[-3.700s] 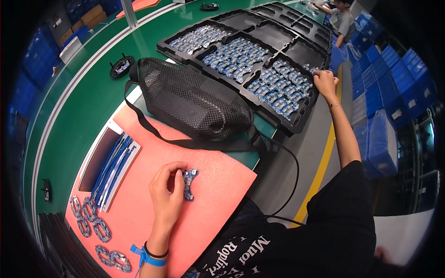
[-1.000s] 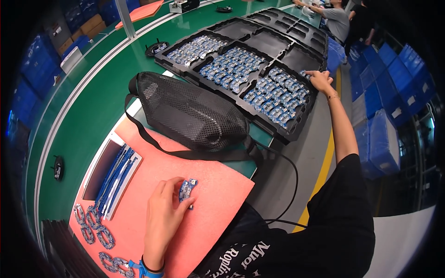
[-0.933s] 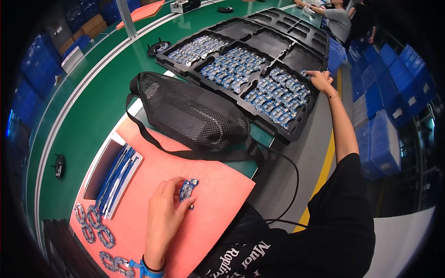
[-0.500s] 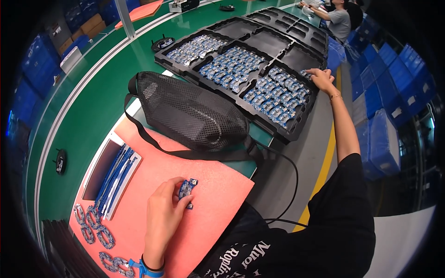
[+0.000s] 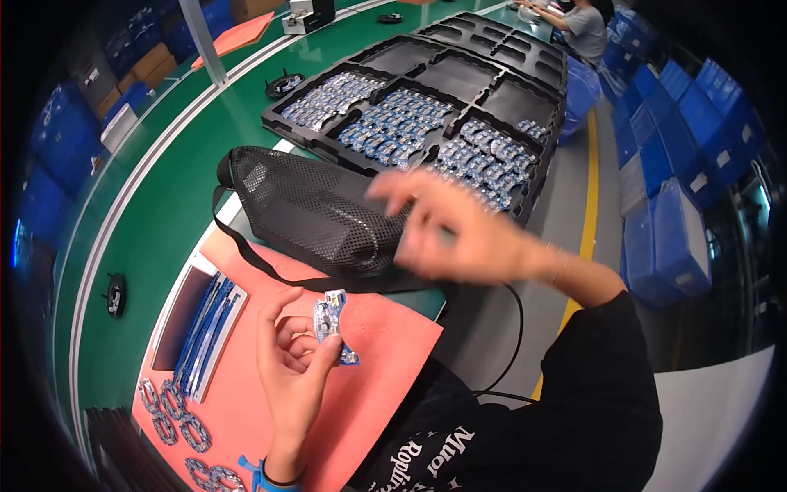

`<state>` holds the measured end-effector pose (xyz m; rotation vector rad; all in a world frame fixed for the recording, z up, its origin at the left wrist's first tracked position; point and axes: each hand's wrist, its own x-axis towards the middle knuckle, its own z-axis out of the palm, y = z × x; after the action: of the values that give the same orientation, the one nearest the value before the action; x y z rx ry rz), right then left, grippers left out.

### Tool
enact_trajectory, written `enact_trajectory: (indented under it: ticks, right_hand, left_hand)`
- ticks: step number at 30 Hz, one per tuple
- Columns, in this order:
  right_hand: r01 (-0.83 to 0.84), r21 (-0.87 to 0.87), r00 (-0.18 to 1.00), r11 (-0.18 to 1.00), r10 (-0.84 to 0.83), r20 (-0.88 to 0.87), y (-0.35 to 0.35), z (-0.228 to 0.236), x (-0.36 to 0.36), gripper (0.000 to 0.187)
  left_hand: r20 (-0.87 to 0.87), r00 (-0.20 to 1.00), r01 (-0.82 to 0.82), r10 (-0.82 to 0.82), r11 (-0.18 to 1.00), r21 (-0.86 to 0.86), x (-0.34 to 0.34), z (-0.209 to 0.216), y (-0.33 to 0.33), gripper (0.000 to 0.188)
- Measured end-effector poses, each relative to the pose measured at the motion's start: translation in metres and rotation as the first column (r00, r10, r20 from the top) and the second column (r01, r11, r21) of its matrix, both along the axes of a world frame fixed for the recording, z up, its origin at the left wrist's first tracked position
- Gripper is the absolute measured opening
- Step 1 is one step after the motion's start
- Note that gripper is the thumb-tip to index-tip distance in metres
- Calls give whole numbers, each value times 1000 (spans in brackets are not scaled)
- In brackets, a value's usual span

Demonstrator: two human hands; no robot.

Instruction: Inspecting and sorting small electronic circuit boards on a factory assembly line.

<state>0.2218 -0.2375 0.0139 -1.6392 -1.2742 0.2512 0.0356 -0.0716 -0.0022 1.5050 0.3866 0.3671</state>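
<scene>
One curved circuit board (image 5: 326,315), lower centre, is pinched in your left hand (image 5: 295,348): favour its edges. Your right hand (image 5: 484,238), mid-frame, blurs half-open; I can't tell if it's empty.

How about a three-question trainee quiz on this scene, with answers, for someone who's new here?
1. Multiple choice: the left hand holds
A) a black cable
B) a curved blue circuit board
C) a pair of scissors
2. True or false: the black mesh bag lies closer to the pink mat than the black tray does.
3. Short answer: on which wrist is the blue wristband?

Key: 1. B; 2. True; 3. The left wrist.
</scene>
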Motion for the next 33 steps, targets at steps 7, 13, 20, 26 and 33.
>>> enact_trajectory:
  ticks: [7,13,20,26,33]
  right_hand:
    - [-269,249,614,930,-34,789,14,-23,-63,13]
    - [-326,222,607,919,23,795,-3,-13,-27,22]
    - [595,575,50,561,-740,670,-81,8,129,15]
    - [847,186,261,497,-695,670,-146,-59,234,3]
    - [811,1,491,585,-681,543,-138,-69,241,15]
  left_hand:
    - [-4,995,98,-103,959,-265,16,-10,-16,44]
    - [12,982,184,-188,948,-258,20,-20,-20,40]
    - [24,957,219,-290,772,597,23,-58,-21,9]
    - [82,962,171,-260,809,562,23,-60,-22,8]
    - [41,975,175,-217,874,453,21,-61,-22,9]
